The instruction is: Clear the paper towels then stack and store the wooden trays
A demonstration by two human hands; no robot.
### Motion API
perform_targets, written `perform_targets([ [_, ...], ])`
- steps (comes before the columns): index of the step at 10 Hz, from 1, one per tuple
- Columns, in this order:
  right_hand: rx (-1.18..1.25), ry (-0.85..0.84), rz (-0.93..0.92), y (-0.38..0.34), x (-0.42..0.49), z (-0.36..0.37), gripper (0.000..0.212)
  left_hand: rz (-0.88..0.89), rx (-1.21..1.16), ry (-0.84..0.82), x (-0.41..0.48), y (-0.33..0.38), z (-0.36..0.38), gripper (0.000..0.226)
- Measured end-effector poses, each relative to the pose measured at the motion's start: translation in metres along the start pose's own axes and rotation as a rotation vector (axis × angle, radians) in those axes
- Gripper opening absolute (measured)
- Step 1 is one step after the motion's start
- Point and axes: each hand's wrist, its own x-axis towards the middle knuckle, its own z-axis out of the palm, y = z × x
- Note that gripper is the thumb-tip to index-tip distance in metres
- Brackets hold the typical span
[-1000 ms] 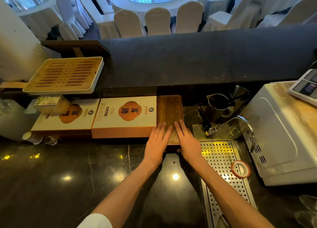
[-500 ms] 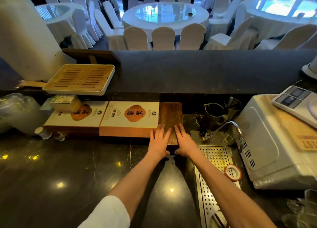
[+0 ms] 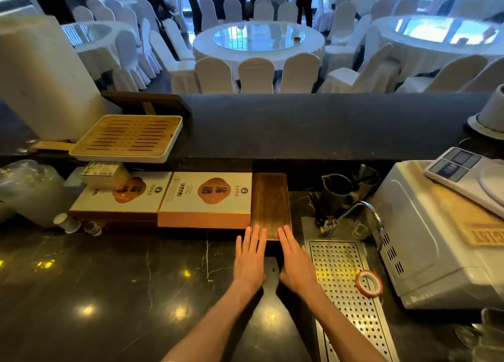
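Both hands lie flat with fingers spread: the left hand (image 3: 249, 260) and right hand (image 3: 296, 262) touch the dark wooden tray's (image 3: 270, 205) near end, gripping nothing, by the counter's (image 3: 109, 293) back edge.

Single head-worn wide-angle view, looking forward and steeply down from above a dark polished marble counter (image 3: 109, 293) that fills the lower half of the frame. The wearer's two forearms enter from the bottom edge, near the lens. A raised black bar ledge (image 3: 313, 124) crosses the middle of the frame; beyond it, in the upper third, lies a distant hall of round white-clothed banquet tables (image 3: 259, 38). Straight edges bow near the borders, marking lens distortion. No second view shares the scene.
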Motion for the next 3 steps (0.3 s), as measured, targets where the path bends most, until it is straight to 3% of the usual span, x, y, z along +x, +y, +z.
perform_targets([
  [1,-0.086,-0.042,0.008,0.0,0.0,-0.006,0.108,0.031,0.048,-0.063,0.002,-0.007,-0.009,0.102],
  [2,-0.008,-0.133,0.021,-0.014,0.001,-0.037,0.095,0.062,0.033,-0.154,0.004,-0.009,-0.045,0.093],
  [3,-0.006,-0.174,0.035,-0.026,-0.007,-0.058,0.082,0.08,-0.166,-0.094,-0.008,-0.011,-0.071,0.081],
])
